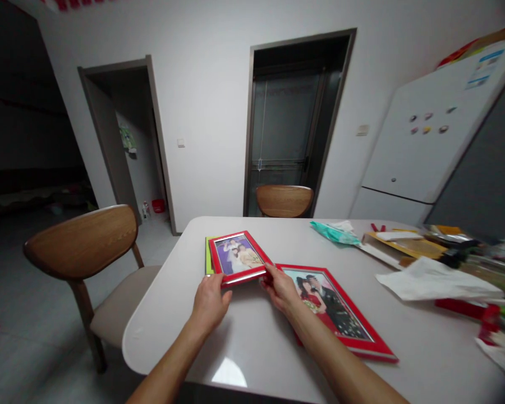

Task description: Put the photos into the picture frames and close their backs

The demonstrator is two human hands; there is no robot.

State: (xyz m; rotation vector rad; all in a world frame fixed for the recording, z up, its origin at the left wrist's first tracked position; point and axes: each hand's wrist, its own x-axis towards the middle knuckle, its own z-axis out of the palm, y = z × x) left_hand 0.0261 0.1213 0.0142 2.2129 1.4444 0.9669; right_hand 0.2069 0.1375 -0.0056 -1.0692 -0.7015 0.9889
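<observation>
A small red photo frame (238, 256) with a picture of a couple is held just above the white table (252, 342), tilted up at its near edge. My left hand (209, 302) grips its near left corner and my right hand (280, 287) grips its near right corner, fingers closed on the rim. Under the frame's left side shows a strip of green sheet (208, 256). A larger red photo frame (340, 308) lies flat on the table to the right, partly under my right forearm.
Wooden chairs stand at the left (82, 244) and at the far side (284, 200). Papers (435, 279), a teal packet (334, 232) and clutter fill the table's right side. A white fridge (429, 146) stands behind, with two dark doorways in the wall.
</observation>
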